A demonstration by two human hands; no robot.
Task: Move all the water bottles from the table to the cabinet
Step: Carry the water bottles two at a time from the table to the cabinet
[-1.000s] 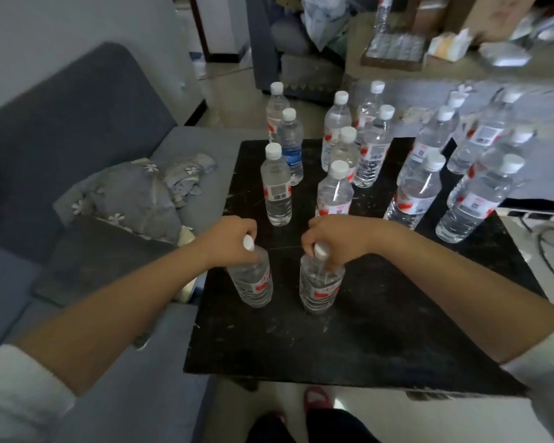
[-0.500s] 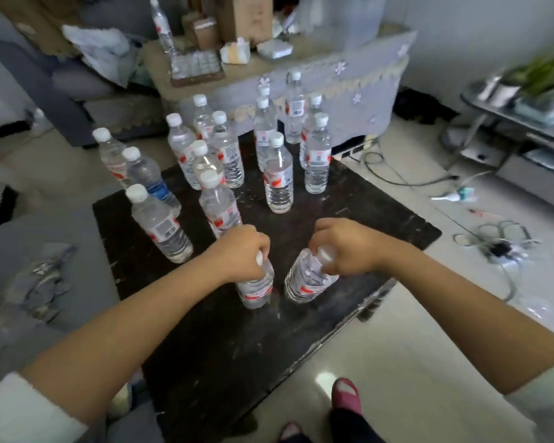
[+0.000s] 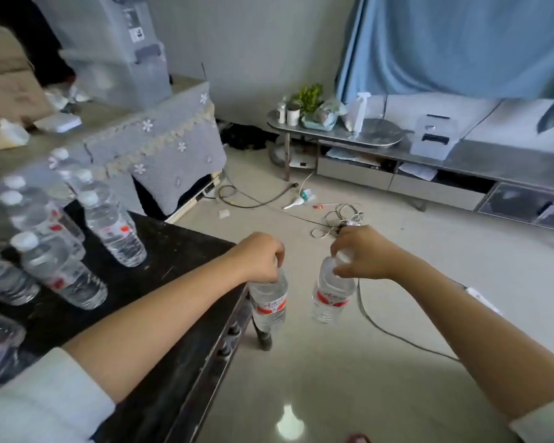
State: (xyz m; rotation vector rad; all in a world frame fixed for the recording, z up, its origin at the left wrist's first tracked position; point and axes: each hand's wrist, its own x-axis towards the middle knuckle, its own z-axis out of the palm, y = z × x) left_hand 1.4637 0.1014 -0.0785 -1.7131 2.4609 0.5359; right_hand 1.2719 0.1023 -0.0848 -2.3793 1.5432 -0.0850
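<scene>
Gripped by the caps: left hand (image 3: 261,257) on one water bottle (image 3: 268,303), right hand (image 3: 363,254) on another bottle (image 3: 331,294), both hanging upright past the table (image 3: 179,251) edge. Ahead-right, well apart, stood the low cabinet (image 3: 429,183), likely nearer the right hand.

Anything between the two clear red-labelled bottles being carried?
Nothing. Head view shows bare pale floor between left-hand clear plastic bottle and right-hand clear plastic bottle.

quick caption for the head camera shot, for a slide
Each hand, left and right, carries a water bottle by its neck, off the black table over the floor.
</scene>
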